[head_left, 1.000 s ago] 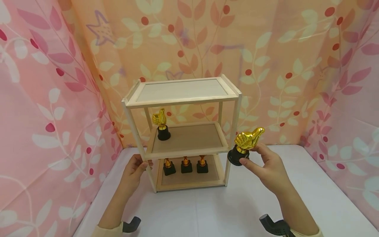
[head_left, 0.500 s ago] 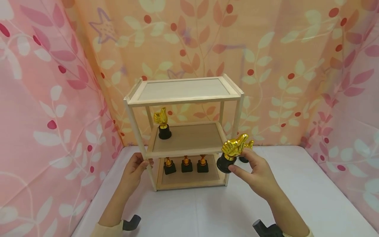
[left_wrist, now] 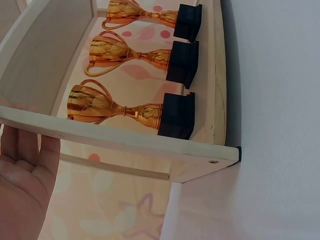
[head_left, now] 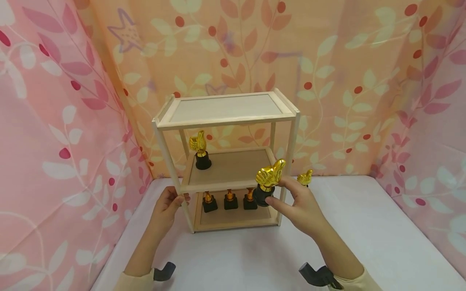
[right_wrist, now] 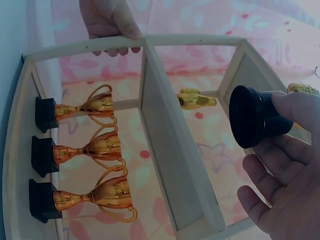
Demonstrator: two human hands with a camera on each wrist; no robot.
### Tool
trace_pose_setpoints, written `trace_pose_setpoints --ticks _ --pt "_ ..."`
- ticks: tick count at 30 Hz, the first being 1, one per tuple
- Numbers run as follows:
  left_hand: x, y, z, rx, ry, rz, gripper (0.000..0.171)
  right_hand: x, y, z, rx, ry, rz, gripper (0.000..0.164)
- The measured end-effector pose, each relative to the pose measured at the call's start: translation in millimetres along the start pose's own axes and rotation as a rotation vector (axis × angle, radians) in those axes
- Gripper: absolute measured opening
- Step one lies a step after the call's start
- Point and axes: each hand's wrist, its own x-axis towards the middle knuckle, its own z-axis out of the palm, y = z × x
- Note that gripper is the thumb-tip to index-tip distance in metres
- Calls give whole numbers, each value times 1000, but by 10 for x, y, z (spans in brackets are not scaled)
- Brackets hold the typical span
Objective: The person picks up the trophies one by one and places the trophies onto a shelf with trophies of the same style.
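My right hand (head_left: 306,210) pinches a gold thumbs-up trophy (head_left: 270,176) by its round black base (right_wrist: 246,117), thumb in front and fingers behind. It is held upright, just in front of the right part of the middle shelf. With thumb and fingers, my left hand (head_left: 164,212) grips the front left post of the three-tier wooden shelf rack (head_left: 225,188), just below the middle shelf. A similar thumbs-up trophy (head_left: 202,160) stands at the left of that middle shelf. Three gold cup trophies (left_wrist: 92,104) with square black bases line the bottom shelf; their cups show in both wrist views.
Another thumbs-up trophy (head_left: 305,177) stands on the white table (head_left: 371,226) behind the right hand, partly hidden by it. The rack's top shelf (head_left: 225,108) has low side rails. Flowered curtains (head_left: 349,81) enclose the table at the back and both sides.
My right hand has carried the thumbs-up trophy leftward, from right of the rack to the front of its middle shelf. The trophy behind it has come into view. My left hand keeps its grip.
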Motion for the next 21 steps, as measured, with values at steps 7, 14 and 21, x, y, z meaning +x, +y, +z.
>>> trace_pose_setpoints --ticks 7,14,21 --pt "3 -15 5 -18 -9 6 19 229 -62 77 -22 -29 54 45" --pt "3 -23 5 -20 -17 17 18 489 -98 173 -40 -62 120 49" --pt "-1 -8 12 -5 9 30 20 768 -54 302 -25 -90 134 52"
